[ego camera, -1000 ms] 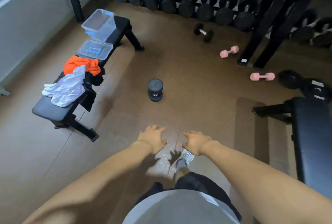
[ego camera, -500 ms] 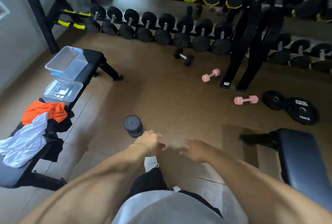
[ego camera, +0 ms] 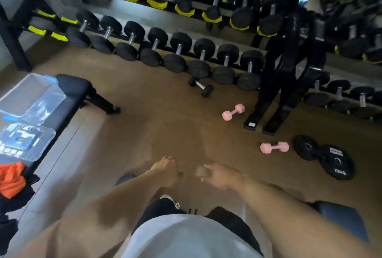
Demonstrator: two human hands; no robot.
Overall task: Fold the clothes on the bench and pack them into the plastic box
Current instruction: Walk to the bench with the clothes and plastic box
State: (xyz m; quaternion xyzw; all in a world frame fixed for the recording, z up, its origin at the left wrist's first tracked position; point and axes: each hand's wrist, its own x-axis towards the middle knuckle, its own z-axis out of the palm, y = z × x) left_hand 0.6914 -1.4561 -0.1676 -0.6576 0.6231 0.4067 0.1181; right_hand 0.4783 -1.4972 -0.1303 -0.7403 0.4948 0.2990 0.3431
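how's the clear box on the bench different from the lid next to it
The plastic box is deep and looks empty; the lid is shallow and flat, with blue showing on or through it. The box sits farther along the bench, the lid nearer the orange garment. Both are clear plastic.

Both my bare arms stretch forward and down, my left hand [ego camera: 166, 172] and right hand [ego camera: 222, 176] near each other but apart, palms down, fingers loosely spread and blurred, each one empty, touching nothing.
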